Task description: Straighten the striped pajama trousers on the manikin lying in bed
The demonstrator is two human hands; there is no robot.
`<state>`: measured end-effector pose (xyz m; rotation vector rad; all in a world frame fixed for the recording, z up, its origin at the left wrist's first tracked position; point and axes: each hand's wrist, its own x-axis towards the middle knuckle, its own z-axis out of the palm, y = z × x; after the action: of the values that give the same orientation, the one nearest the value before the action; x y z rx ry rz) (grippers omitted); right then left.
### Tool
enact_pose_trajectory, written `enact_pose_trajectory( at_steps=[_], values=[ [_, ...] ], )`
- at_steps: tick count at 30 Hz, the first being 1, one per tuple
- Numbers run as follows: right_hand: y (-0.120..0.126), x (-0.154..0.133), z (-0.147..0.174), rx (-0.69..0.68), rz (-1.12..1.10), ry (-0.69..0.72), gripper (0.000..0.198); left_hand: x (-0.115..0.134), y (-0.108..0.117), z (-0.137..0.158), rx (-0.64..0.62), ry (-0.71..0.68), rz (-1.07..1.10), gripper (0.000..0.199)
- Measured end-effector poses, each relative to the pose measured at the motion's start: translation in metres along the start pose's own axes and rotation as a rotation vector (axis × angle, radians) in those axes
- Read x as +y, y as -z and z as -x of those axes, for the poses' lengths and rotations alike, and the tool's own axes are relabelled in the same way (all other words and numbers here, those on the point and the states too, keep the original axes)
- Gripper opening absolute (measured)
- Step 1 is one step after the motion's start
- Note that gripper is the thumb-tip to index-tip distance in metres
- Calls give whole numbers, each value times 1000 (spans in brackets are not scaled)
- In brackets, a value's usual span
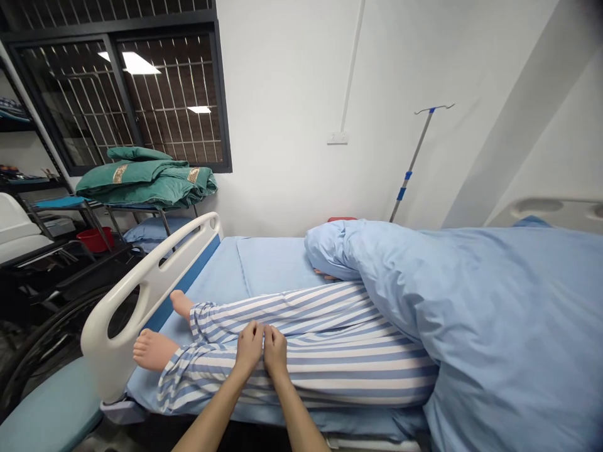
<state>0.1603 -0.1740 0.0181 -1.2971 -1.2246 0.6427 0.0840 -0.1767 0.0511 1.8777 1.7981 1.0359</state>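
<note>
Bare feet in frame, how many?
2. The near foot is on the camera side of the bed; the far foot is on the wall side. Both stick out of the striped trousers beside the footboard. Neither is covered.

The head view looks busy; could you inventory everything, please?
Curved plastic footboard: one, white, left
Plastic headboard: one, beige, right
Cloth sheet: one, blue, centre
Puffy quilt: one, blue, right
Striped trousers: one pair, blue-white, centre
Feet: two, bare, near footboard
Metal drip pole: one, silver, upper right
Plastic socket plate: one, white, upper centre
Barred window: one, dark, upper left
Folded bedding: one pile, green, below window
Round bucket: one, red, left
Large wheel: one, black, left
Left hand, right hand: both bare, on trousers
</note>
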Motion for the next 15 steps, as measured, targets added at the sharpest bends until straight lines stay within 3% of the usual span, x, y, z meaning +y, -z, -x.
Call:
enact_pose_trajectory(
  at_steps=[3,8,15],
  values=[
    [1,-2,2,-6,-27,-37,37,-1,-13,1,60,81,95,31],
    [4,-3,4,8,-70,-92,34,-16,-35,21,76,91,-122,27],
    [1,-3,5,3,-21,-75,33,-19,-33,21,59,62,-220,27]
  ],
)
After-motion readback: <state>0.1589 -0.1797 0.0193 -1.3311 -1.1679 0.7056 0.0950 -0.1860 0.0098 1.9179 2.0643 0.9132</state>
